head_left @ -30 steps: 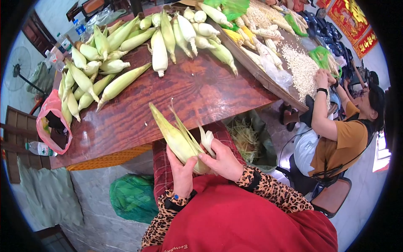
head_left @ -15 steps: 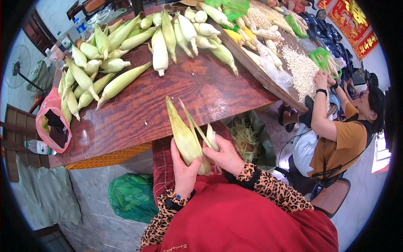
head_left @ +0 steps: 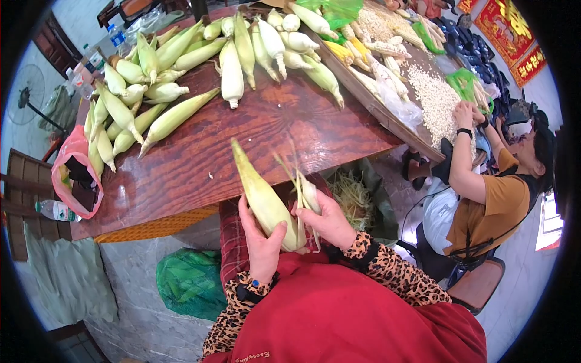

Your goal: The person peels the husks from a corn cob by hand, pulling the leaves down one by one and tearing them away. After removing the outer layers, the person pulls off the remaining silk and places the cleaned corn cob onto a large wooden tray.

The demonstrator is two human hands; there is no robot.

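The left hand (head_left: pixel 261 242) holds a corn cob (head_left: pixel 264 198) from below, the fingers closed around its thick lower end and the thumb pressed on the green husk. The cob points up and away from the person, with its thin tip over the edge of the wooden table (head_left: pixel 200 157). The cob is in front of the person's body, above the lap, and it does not touch the table.

The right hand (head_left: pixel 330 221) is just beside the cob on its right. Its fingers pinch a strip of husk (head_left: pixel 301 199) that is partly pulled off, and a pale, bare part of the cob shows between the two hands. Thin husk ends stand up above the right hand.

On the table lies a pile of corn (head_left: pixel 175 78) still in green husk, spread along the far and left side. Some peeled white cobs (head_left: pixel 290 36) lie at the far end. A pink bag (head_left: pixel 75 175) hangs at the left edge of the table, and a plastic bottle (head_left: pixel 55 210) is just below it. Under the table, near the person's left knee, there is a green bag (head_left: pixel 189 281). To the right of the hands, on the floor, a dark bag with husk waste (head_left: pixel 354 196) stands open.

At the right, another person (head_left: pixel 493 193) in an orange shirt sits at a long tray (head_left: pixel 369 100) with loose white kernels (head_left: pixel 433 100), both hands over the kernels.
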